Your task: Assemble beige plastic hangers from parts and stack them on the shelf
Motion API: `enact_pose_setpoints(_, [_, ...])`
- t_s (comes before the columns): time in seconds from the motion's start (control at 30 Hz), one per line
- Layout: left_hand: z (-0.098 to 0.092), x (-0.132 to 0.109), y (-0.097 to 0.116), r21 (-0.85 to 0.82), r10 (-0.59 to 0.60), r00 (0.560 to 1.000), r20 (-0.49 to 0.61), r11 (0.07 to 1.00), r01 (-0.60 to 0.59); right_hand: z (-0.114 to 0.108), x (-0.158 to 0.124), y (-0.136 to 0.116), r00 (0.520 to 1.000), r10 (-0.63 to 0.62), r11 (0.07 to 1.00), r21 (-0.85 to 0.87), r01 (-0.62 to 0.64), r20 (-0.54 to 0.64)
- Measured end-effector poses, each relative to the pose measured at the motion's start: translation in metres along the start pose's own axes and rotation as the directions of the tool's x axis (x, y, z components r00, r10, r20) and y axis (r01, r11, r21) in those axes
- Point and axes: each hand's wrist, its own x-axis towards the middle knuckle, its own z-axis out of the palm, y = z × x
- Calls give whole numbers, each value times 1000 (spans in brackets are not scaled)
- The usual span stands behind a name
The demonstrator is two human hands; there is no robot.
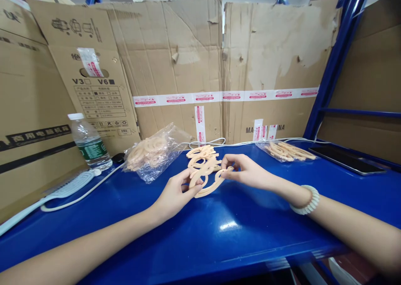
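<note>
Between my two hands is a pale wooden cut-out piece (210,189) with curved, ring-like openings, raised above the blue tabletop. My left hand (178,191) pinches its left end between thumb and fingers. At the upper right end, my right hand (239,170) grips it the same way, a pale beaded bracelet on that wrist. Just behind lie more wooden cut-outs (202,152) of similar shape, partly covered by the held piece. Whether the held piece is one layer or more, I cannot tell.
A clear plastic bag of wooden cut-outs (150,151) lies left, a flatter bag (286,150) right. A water bottle (89,145), pale blue hairbrush (70,189) and white cable (90,192) are left; a dark phone or tablet (347,159) lies far right. Cardboard (175,68) walls the back.
</note>
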Motion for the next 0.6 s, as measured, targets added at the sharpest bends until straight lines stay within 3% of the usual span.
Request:
enact_pose_setpoints(0.13, [-2, 3, -4, -32, 7, 998, -64, 999, -9, -4, 5, 10, 989, 141, 960, 250, -127, -39])
enact_pose_setpoints(0.23, [-4, 6, -6, -20, -10, 995, -97, 1000, 8, -5, 8, 19, 976, 194, 883, 452, -128, -103])
enact_pose_setpoints(0.37, [-5, 7, -7, -57, -39, 994, -99, 998, 34, -4, 10, 28, 953, 256, 792, 600, -111, -162])
enact_pose_setpoints(0.6, [-3, 5, 0, -7, -85, 986, -141, 996, 85, -3, 9, 36, 926, 378, 604, 756, -251, 5])
